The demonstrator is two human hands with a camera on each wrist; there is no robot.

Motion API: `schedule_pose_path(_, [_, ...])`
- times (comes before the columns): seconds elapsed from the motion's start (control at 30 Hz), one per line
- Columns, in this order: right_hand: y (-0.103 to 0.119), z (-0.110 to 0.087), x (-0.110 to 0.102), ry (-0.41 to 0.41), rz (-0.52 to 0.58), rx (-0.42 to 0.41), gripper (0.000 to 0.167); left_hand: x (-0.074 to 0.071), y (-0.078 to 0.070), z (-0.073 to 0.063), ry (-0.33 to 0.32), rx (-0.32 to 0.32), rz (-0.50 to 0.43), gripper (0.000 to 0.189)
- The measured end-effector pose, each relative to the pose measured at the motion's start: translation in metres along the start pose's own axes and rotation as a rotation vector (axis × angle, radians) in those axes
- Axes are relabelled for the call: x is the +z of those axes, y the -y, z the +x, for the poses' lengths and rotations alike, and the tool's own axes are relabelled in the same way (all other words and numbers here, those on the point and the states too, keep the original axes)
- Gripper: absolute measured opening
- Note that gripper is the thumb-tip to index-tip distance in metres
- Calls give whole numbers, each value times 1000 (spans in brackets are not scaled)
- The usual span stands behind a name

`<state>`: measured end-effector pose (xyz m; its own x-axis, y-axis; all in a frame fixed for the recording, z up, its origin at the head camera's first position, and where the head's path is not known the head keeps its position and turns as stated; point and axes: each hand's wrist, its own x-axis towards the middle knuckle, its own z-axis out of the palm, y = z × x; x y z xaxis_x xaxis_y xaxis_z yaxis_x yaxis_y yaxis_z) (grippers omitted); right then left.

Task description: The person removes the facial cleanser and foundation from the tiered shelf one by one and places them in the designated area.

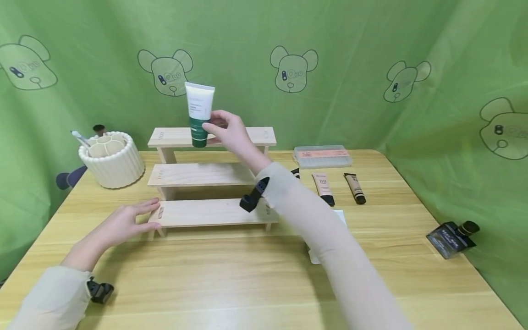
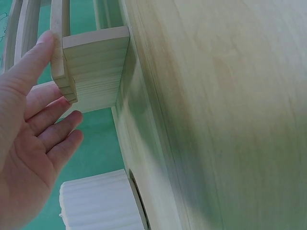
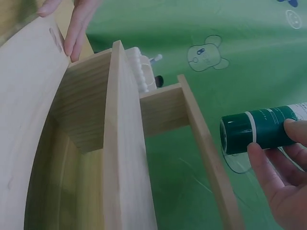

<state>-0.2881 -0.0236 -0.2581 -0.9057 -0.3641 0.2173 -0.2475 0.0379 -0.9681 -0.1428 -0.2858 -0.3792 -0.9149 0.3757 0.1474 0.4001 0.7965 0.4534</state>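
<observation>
My right hand [image 1: 228,133] pinches a squeeze tube [image 1: 200,107], white with a dark green lower part, between thumb and fingers. Green end down, the tube is upright at the top step of a three-step wooden shelf [image 1: 206,213]. In the right wrist view, a small gap shows between the tube's green end [image 3: 240,133] and the top board [image 3: 204,129]. My left hand [image 1: 123,223] holds the lowest step's left end, thumb toward the front and fingers toward the back. The left wrist view shows its fingers [image 2: 57,132] spread beside the board end [image 2: 67,88].
A white ribbed cup [image 1: 113,162] with a brush stands left of the shelf. On the right lie a clear flat case [image 1: 322,156], a pink tube [image 1: 323,188], a brown tube [image 1: 354,188] and a dark bottle [image 1: 447,240]. My right sleeve partly hides a white item [image 1: 340,216].
</observation>
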Motion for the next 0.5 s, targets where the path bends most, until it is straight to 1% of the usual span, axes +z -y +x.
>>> schedule_pose_path(0.13, [0,-14,-22,-19,36,-8,37,-1,-1,-1,3,-8,0,64])
schedule_pose_path(0.37, [-4,-40,-65,-49,22,-9,37,-1,-2,-1,8,-11,4,64])
schedule_pose_path(0.5, [-8,-55,-93,-81,-4,-19,37,0,-2,-1,5,-12,5,64])
